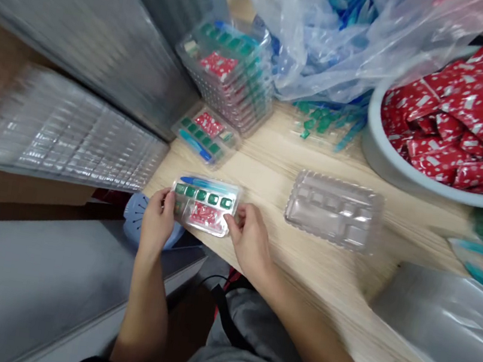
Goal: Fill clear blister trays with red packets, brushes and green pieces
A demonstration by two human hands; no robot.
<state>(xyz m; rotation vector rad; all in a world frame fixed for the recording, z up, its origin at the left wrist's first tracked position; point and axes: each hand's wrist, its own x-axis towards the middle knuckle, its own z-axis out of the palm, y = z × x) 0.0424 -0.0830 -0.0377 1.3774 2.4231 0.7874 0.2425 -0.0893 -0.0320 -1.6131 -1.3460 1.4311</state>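
My left hand (pixel 157 220) and my right hand (pixel 248 239) grip the two short ends of a filled clear plastic tray (pixel 204 204) at the near edge of the wooden table (pixel 271 167). The tray holds several green pieces, a blue stick and a red packet. An empty clear tray (pixel 334 210) lies on the table to the right of my right hand. Just beyond the held tray lies another filled tray (pixel 205 133), and behind that rises a stack of filled trays (pixel 231 70).
A grey basin (pixel 385 160) full of red packets (pixel 464 117) stands at the right. A clear bag of blue sticks (pixel 336 32) lies at the back. Stacks of empty clear trays (pixel 71 131) sit at the left. Loose green and blue pieces (pixel 327 124) lie near the basin.
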